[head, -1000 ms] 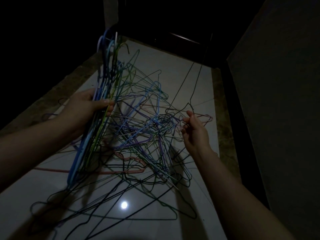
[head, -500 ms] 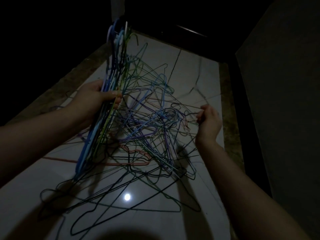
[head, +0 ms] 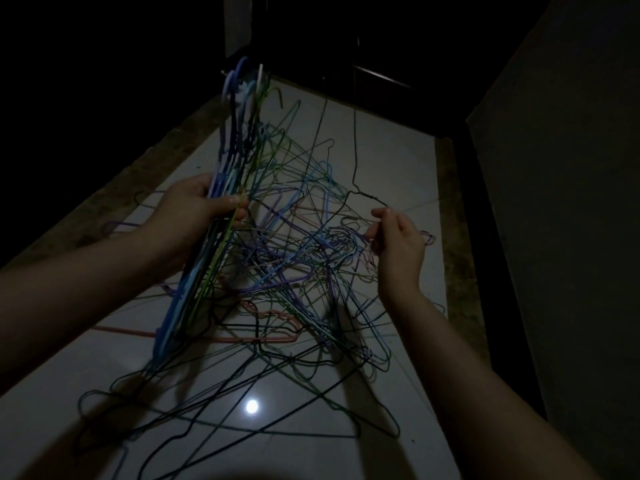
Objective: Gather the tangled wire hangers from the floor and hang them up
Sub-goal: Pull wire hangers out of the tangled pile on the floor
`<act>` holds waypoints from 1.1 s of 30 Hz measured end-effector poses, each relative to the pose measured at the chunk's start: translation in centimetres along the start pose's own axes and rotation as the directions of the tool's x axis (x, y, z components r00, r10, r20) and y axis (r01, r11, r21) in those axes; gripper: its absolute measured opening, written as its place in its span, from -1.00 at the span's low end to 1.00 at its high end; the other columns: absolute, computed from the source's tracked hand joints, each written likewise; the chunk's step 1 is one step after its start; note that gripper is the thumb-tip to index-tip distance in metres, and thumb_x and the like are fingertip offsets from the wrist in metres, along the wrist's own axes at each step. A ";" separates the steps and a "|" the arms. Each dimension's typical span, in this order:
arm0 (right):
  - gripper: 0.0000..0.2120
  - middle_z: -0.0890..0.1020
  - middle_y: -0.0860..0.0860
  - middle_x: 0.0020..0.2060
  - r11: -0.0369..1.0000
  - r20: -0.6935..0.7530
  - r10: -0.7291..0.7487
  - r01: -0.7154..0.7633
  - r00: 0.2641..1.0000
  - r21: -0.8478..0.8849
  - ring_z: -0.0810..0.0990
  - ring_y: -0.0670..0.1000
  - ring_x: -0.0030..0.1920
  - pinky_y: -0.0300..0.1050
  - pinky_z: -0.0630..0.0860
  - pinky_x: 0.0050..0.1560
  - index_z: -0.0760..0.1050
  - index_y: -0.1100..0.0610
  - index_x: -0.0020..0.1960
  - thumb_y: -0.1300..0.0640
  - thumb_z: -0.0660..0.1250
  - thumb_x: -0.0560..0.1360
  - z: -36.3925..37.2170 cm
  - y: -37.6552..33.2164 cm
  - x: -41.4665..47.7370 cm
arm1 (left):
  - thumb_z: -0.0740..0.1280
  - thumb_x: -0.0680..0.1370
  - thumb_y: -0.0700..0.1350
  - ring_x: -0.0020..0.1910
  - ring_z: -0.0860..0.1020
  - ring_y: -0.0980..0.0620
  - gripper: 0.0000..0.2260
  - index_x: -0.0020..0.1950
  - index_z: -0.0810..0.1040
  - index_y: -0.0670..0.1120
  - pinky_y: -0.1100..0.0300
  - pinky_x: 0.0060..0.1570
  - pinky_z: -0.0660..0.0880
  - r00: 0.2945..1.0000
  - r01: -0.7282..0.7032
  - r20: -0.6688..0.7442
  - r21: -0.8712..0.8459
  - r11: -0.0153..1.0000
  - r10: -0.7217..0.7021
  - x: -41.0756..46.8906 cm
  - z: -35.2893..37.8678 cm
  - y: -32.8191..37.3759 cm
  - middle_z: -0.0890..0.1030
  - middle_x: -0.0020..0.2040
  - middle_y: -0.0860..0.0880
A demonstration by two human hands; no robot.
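Above the middle of the pale tiled floor (head: 391, 157), my left hand (head: 187, 216) grips a stacked bundle of coloured wire hangers (head: 194, 299). My right hand (head: 398, 244) pinches the knotted wire-hanger tangle (head: 294, 258) snagging it. A pink wire hanger (head: 242, 339) lies beneath.

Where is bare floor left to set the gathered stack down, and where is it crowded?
Bare floor shows at the far end beyond the tangled hangers, and nearest the camera below the light reflection. Crowded between left hand and right hand.
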State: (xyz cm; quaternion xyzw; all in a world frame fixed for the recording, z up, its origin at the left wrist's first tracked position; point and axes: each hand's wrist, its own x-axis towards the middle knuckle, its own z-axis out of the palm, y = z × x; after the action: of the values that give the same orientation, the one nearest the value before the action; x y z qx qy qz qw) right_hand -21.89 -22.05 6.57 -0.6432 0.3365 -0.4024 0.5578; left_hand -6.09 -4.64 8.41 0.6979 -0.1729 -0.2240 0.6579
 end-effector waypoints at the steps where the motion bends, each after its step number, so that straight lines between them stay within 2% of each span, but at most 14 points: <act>1: -0.75 0.50 -0.04 -0.41 1.000 0.023 -0.004 0.003 1.000 0.016 0.37 -0.18 -0.45 -0.32 0.33 -0.40 0.52 0.06 -0.18 0.19 0.16 0.61 0.1 -0.7 0.1 | 0.24 0.56 -0.29 -0.41 0.57 0.20 -0.89 0.00 0.53 -0.14 0.27 -0.34 0.51 1.000 -0.010 -0.012 0.005 1.000 0.011 0.0 0.0 0.0 0.58 -0.25 -0.03; 3: -0.80 0.53 -0.08 -0.42 0.999 0.077 -0.014 0.011 0.997 0.045 0.38 -0.14 -0.42 -0.28 0.35 -0.38 0.51 0.07 -0.19 0.16 0.22 0.59 0.3 -2.1 0.3 | 0.24 0.57 -0.29 -0.37 0.58 0.19 -0.82 -0.11 0.52 -0.03 0.24 -0.28 0.53 0.998 -0.055 -0.042 0.039 0.998 0.057 0.0 0.3 0.2 0.59 -0.22 -0.04; 5: -0.83 0.55 -0.10 -0.44 0.998 0.137 -0.017 0.008 0.990 0.065 0.40 -0.13 -0.40 -0.29 0.37 -0.36 0.50 0.08 -0.18 0.17 0.24 0.58 0.6 -3.4 0.5 | 0.25 0.56 -0.28 -0.33 0.58 0.18 -0.80 -0.13 0.51 0.02 0.25 -0.25 0.54 0.993 -0.094 -0.061 0.060 0.994 0.098 -0.1 0.6 0.3 0.59 -0.21 -0.03; 8: -0.83 0.54 -0.11 -0.42 0.995 0.227 -0.006 -0.018 0.974 0.102 0.38 -0.12 -0.39 -0.33 0.36 -0.38 0.49 0.10 -0.17 0.21 0.22 0.58 1.0 -5.7 0.7 | 0.28 0.54 -0.29 -0.26 0.60 0.19 -0.86 0.00 0.49 -0.06 0.27 -0.18 0.54 0.992 -0.121 -0.017 0.101 0.988 0.123 -0.1 0.9 0.5 0.60 -0.18 0.02; 10: -0.78 0.49 -0.03 -0.38 0.993 0.292 0.017 -0.051 0.956 0.109 0.33 -0.11 -0.40 -0.32 0.32 -0.40 0.47 0.10 -0.22 0.20 0.20 0.59 1.0 -7.1 0.7 | 0.31 0.52 -0.28 -0.22 0.60 0.16 -0.87 -0.01 0.50 -0.08 0.30 -0.18 0.51 0.991 -0.131 0.046 0.148 0.980 0.126 -0.2 1.1 0.8 0.61 -0.18 0.04; 13: -0.73 0.38 0.06 -0.35 0.982 0.387 0.075 -0.134 0.919 0.130 0.26 -0.09 -0.42 -0.29 0.24 -0.40 0.45 0.12 -0.27 0.18 0.17 0.60 1.4 -8.3 0.2 | 0.32 0.51 -0.29 -0.30 0.60 0.23 -0.87 0.02 0.52 -0.11 0.41 -0.30 0.50 0.990 -0.105 0.109 0.113 0.988 0.092 -0.8 1.7 1.0 0.62 -0.20 0.03; 15: -0.71 0.32 0.07 -0.37 0.941 0.441 0.097 -0.227 0.892 0.252 0.20 -0.10 -0.46 -0.29 0.15 -0.45 0.43 0.16 -0.26 0.20 0.13 0.61 2.1 -8.7 0.2 | 0.32 0.51 -0.31 -0.34 0.60 0.21 -0.87 0.01 0.52 -0.13 0.37 -0.30 0.50 0.990 -0.052 0.133 0.064 0.997 0.043 -1.3 2.3 0.6 0.62 -0.24 0.00; 18: -0.73 0.42 -0.01 -0.45 0.806 0.454 0.162 -0.383 0.876 0.452 0.22 -0.17 -0.53 -0.37 0.17 -0.54 0.39 0.17 -0.22 0.22 0.09 0.63 3.2 -9.2 0.9 | 0.31 0.51 -0.33 -0.31 0.63 0.16 -0.82 0.06 0.51 -0.12 0.33 -0.27 0.52 0.981 0.024 0.193 0.022 0.999 -0.028 -2.2 3.3 -0.1 0.64 -0.20 -0.04; 20: -0.74 0.45 -0.04 -0.48 0.734 0.449 0.178 -0.422 0.875 0.531 0.22 -0.19 -0.57 -0.40 0.19 -0.57 0.39 0.17 -0.21 0.21 0.10 0.64 3.8 -9.5 1.4 | 0.32 0.50 -0.33 -0.27 0.63 0.18 -0.79 0.09 0.51 -0.12 0.35 -0.26 0.54 0.972 0.048 0.230 0.032 0.998 -0.054 -2.7 4.0 -0.4 0.65 -0.12 -0.05; 23: -0.75 0.45 -0.05 -0.47 0.704 0.450 0.170 -0.428 0.876 0.567 0.23 -0.18 -0.59 -0.42 0.19 -0.59 0.40 0.16 -0.21 0.19 0.12 0.63 4.3 -9.8 1.6 | 0.32 0.50 -0.35 -0.27 0.63 0.24 -0.78 0.05 0.51 -0.07 0.42 -0.27 0.54 0.967 0.062 0.246 -0.005 0.998 -0.059 -3.4 4.8 -0.7 0.63 -0.13 0.02; 27: -0.75 0.45 -0.05 -0.49 0.620 0.460 0.199 -0.474 0.866 0.625 0.25 -0.19 -0.60 -0.42 0.21 -0.62 0.39 0.16 -0.20 0.18 0.11 0.63 4.6 -9.9 1.6 | 0.34 0.50 -0.31 -0.11 0.61 0.11 -0.73 -0.02 0.48 0.07 0.31 -0.10 0.56 0.973 0.013 0.230 0.041 0.999 -0.022 -3.7 5.2 -1.3 0.61 -0.10 0.08; 30: -0.75 0.44 -0.05 -0.51 0.559 0.466 0.222 -0.503 0.857 0.659 0.26 -0.19 -0.61 -0.42 0.19 -0.63 0.38 0.16 -0.20 0.17 0.11 0.64 4.6 -9.6 1.7 | 0.32 0.51 -0.33 -0.18 0.61 0.12 -0.75 0.03 0.48 0.02 0.39 -0.24 0.55 0.975 0.019 0.221 0.026 0.999 -0.024 -3.6 5.4 -1.5 0.61 -0.13 0.07; 33: -0.75 0.44 -0.05 -0.52 0.537 0.470 0.233 -0.515 0.851 0.667 0.25 -0.20 -0.63 -0.42 0.18 -0.63 0.37 0.15 -0.20 0.16 0.10 0.64 4.7 -9.4 1.7 | 0.26 0.53 -0.38 -0.31 0.63 0.19 -0.77 0.10 0.46 -0.10 0.34 -0.33 0.56 0.967 0.103 0.242 -0.071 0.992 -0.083 -3.7 5.6 -1.4 0.60 -0.14 -0.05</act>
State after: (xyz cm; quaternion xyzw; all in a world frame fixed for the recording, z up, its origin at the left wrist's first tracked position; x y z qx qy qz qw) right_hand -17.11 -20.03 15.89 -0.3077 0.1649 -0.2639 0.8992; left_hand -12.26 -7.26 7.12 0.6454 -0.2080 -0.3440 0.6495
